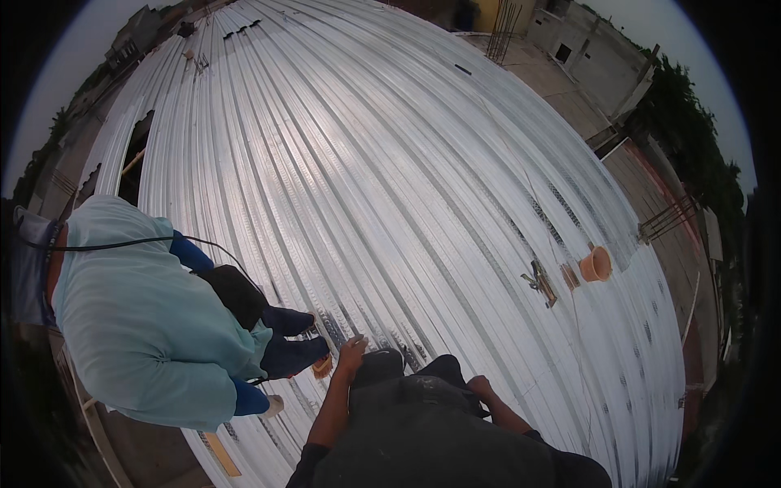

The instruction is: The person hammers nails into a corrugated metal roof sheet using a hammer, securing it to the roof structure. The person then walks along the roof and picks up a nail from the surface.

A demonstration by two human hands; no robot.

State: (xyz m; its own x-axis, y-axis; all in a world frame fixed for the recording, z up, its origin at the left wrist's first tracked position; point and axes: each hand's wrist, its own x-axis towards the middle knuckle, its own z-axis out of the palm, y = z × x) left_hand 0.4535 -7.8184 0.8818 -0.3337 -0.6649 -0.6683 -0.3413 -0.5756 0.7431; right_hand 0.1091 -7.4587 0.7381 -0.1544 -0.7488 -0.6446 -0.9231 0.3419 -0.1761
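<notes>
My left hand [352,355] is beside my left knee, just above the ribbed metal decking [390,203]. Its fingers are curled closed, and whatever may be in them is too small to make out. Along the outer side of my right thigh lies my right hand [482,388]; its fingers are mostly hidden, so their grip does not show. To my left a co-worker [138,317] in a pale blue shirt bends low over the decking. A black cable [122,244] runs across that person's back. One gloved hand [272,406] of the co-worker is near the sheet.
An orange bucket [595,264] stands on the decking at right, with a cluster of tools [540,283] beside it. Openings [137,159] gap in the decking at far left. Bundles of rebar [504,32] rise beyond the far edge. A yellowish strip [221,454] lies lower left.
</notes>
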